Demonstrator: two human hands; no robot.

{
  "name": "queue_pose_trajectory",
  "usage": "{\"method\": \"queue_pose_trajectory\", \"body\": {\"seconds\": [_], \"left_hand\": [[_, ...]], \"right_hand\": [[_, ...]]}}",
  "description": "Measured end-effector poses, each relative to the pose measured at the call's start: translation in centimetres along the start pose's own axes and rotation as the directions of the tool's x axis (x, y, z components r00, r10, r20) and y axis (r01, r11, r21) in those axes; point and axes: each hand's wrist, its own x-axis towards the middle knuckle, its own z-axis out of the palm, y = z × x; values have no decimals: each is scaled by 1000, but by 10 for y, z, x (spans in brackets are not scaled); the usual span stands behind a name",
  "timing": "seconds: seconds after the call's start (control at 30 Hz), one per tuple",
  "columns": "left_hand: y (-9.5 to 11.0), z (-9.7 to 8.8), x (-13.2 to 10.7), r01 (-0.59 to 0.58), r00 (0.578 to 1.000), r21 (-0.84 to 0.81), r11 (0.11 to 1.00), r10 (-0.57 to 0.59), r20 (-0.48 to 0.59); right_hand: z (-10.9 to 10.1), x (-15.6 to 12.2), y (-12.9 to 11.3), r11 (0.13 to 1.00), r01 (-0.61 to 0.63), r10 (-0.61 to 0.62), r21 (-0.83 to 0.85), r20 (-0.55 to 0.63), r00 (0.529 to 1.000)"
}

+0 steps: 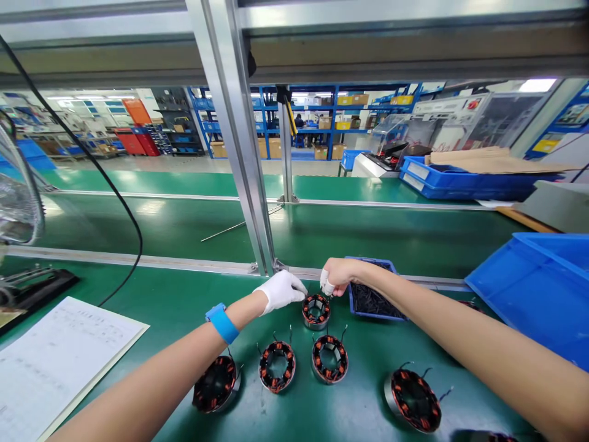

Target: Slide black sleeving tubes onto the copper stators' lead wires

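Observation:
A small motor stator (316,327), a metal ring with black inner parts and copper windings, stands on the green bench between my hands. My left hand (280,292), in a white glove, reaches its upper left edge; the fingertips are pinched together at a wire end there. My right hand (339,276), with white covers on its fingers, is curled closed over the stator's upper right side; what it pinches is too small to make out. Close in front stand two more stators, a left one (277,385) and a right one (330,376), their wire ends sticking up.
A blue tray (352,301) of thin black pieces lies under my right forearm. Other stators stand at the lower left (235,393) and lower right (391,399). Written sheets (69,362) lie left, a large blue bin (519,270) right. A metal post (239,135) rises ahead.

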Motion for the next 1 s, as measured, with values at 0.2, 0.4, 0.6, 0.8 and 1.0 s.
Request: {"method": "queue_pose_trajectory", "body": {"seconds": [0.2, 0.4, 0.6, 0.8, 1.0], "left_hand": [[10, -26, -15, -18, 998, 25, 1000, 20, -65], [17, -51, -71, -12, 996, 77, 997, 19, -84], [15, -42, -127, 13, 993, 205, 979, 12, -119], [12, -27, -141, 16, 990, 299, 954, 28, -141], [8, -26, -135, -12, 991, 227, 974, 42, -127]], "right_hand": [[7, -24, 11, 997, 73, -78, -34, -185, 980], [31, -61, -1, 921, 360, -390, -152, -419, 820], [86, -65, -27, 754, 648, -636, -105, -361, 682], [103, -63, -37, 748, 652, -641, -125, -391, 660], [102, -63, -41, 743, 649, -653, -165, -391, 648]]}}
